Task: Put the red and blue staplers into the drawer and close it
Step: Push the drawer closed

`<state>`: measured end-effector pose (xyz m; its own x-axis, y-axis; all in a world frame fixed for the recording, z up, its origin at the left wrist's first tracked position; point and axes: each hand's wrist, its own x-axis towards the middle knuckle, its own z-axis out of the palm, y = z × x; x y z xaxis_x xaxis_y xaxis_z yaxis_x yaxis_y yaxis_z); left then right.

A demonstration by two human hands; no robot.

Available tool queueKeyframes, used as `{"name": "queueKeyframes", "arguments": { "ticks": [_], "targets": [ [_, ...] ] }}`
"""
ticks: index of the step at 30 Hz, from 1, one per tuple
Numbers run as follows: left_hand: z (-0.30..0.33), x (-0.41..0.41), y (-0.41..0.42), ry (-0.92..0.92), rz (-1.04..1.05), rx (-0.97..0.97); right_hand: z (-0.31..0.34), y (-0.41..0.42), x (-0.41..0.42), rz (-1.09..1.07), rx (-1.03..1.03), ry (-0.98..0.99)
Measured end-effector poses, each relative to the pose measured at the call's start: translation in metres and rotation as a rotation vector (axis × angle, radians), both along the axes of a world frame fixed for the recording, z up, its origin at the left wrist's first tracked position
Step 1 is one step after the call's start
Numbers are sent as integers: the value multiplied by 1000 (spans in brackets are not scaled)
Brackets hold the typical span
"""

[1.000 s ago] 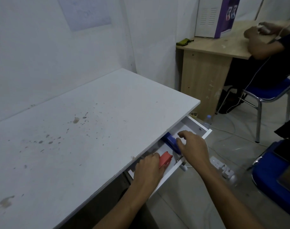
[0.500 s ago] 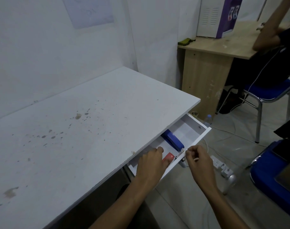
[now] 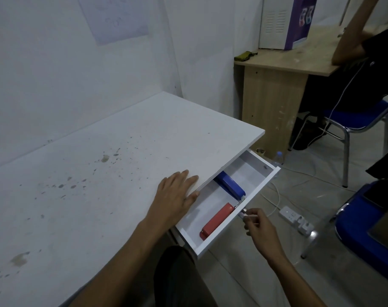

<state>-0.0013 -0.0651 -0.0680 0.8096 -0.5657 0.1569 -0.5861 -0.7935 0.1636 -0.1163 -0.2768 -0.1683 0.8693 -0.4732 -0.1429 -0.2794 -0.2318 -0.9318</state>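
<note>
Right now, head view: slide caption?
Both staplers in open drawer; left hand on desk, right hand at knob.

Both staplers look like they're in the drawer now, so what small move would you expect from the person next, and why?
Probably a push: the right hand pinches the small drawer knob and would slide the drawer shut. The red stapler and blue stapler both lie inside, the drawer stands open, and the left hand rests flat on the desk top, clear of the opening.
</note>
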Motion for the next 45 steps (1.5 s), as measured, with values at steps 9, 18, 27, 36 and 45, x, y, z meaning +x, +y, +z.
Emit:
{"name": "queueKeyframes", "arguments": {
  "ticks": [9, 18, 27, 36, 45],
  "targets": [
    [-5, -2, -1, 5, 154, 60, -4, -2, 7, -61, 187, -23],
    [-6, 3, -3, 28, 180, 74, 21, -6, 24, -38, 274, -171],
    [-3, 3, -7, 25, 208, 115, 15, 11, 59, 36, 511, -191],
    [-3, 3, -12, -20, 217, 160, 5, 14, 86, 46, 786, -216],
    [-4, 2, -15, -15, 235, 162, -2, 22, 115, 105, 880, -236]
  ]
}}
